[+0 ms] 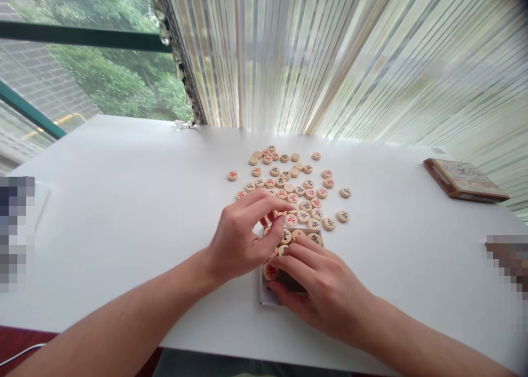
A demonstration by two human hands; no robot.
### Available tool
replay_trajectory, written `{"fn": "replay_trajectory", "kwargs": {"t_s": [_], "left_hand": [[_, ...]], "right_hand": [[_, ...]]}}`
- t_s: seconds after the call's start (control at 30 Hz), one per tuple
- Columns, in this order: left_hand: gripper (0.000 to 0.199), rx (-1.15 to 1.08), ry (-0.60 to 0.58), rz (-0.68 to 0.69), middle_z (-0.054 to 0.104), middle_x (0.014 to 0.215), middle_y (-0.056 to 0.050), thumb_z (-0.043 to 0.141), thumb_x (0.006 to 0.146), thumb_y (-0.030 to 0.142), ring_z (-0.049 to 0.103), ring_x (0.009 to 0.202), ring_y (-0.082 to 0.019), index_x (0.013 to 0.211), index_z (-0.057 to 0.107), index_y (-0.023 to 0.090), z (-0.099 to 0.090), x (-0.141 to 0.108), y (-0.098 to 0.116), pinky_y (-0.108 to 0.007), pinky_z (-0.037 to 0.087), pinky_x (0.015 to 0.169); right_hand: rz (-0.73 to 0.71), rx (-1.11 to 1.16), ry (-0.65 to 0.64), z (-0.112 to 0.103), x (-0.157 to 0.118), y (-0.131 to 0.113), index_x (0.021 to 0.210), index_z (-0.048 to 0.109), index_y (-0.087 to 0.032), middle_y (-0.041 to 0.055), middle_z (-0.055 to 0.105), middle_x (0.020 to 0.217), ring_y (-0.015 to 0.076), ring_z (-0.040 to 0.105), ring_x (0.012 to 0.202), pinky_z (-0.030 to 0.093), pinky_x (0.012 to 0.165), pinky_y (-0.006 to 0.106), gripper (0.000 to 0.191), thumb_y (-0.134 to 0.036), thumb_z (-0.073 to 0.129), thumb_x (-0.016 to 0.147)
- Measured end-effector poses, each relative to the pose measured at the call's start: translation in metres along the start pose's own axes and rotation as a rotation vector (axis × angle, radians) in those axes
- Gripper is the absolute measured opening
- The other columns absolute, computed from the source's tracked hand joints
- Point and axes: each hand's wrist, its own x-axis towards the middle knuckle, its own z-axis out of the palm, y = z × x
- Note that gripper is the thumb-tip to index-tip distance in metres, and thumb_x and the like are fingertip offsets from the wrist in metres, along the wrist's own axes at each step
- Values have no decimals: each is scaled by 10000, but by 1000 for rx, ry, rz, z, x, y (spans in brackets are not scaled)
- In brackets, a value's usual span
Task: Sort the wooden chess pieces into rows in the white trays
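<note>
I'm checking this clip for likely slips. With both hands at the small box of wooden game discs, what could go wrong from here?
The left hand pinches at a disc by the box, so it might slip out. The right hand covers the box and could nudge it. Loose discs lie close beyond and may get scattered.

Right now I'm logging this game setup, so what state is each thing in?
Left hand: fingers pinched over the small box.
Right hand: resting flat on the small box.
Small box: open, holding several discs.
Wooden discs: scattered flat on the white table.
Brown box: closed, lying flat.
Curtain: drawn.
</note>
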Motion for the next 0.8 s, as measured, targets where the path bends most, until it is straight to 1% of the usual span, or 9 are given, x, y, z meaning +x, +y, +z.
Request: {"fn": "replay_trajectory", "kwargs": {"t_s": [0.17, 0.33, 0.47, 0.57, 0.63, 0.7, 0.8], "left_hand": [[223, 9, -3, -7, 734, 917, -46, 631, 923, 11, 651, 740, -106, 1057, 768, 126, 0, -1, -1, -238, 581, 685], [217, 21, 3, 0, 740, 919, -42, 625, 928, 19, 654, 739, -107, 1043, 763, 142, 0, 0, 0, -244, 577, 679], [218, 24, 0, -8, 742, 921, -42, 622, 931, 29, 657, 739, -112, 1044, 760, 154, 0, 0, 0, -255, 581, 681], [234, 24, -4, -17, 746, 932, -39, 620, 931, 33, 663, 751, -119, 1057, 759, 172, -1, 0, 0, -260, 588, 682], [226, 29, 1, -19, 751, 938, -38, 626, 932, 39, 663, 751, -120, 1055, 756, 178, -1, 0, -1, -260, 592, 683], [204, 39, 9, -22, 752, 934, -40, 631, 934, 50, 666, 752, -123, 1040, 753, 175, -3, 1, -2, -260, 596, 682], [186, 62, 28, -28, 753, 933, -40, 633, 934, 61, 677, 750, -121, 1027, 751, 171, -6, 3, -5, -249, 604, 677]], "right_hand": [[-5, 5, -6, 0, 0, 0, 967, 707, -115, 104, 701, 836, 243, 612, 793, 589, 724, 391, 62, -125, 648, 982], [-7, 3, -5, 0, 1, 1, 966, 705, -111, 103, 703, 841, 240, 613, 798, 593, 759, 407, 73, -139, 644, 995], [-4, 0, -5, 0, 1, 0, 973, 700, -118, 99, 704, 845, 240, 604, 794, 592, 758, 410, 72, -145, 637, 997], [-3, 7, -8, -2, 0, -1, 988, 695, -124, 92, 699, 838, 241, 594, 780, 583, 726, 403, 60, -137, 636, 988], [-2, 16, -1, -4, -2, -1, 1008, 690, -137, 85, 695, 844, 241, 585, 779, 571, 700, 390, 51, -133, 655, 971], [1, 27, 20, -9, -4, 1, 1051, 686, -148, 85, 702, 876, 245, 591, 810, 571, 723, 391, 98, -138, 686, 954], [19, 33, 81, -19, -7, 7, 1064, 676, -164, 70, 697, 860, 221, 584, 785, 551, 703, 359, 127, -148, 717, 945]]}}
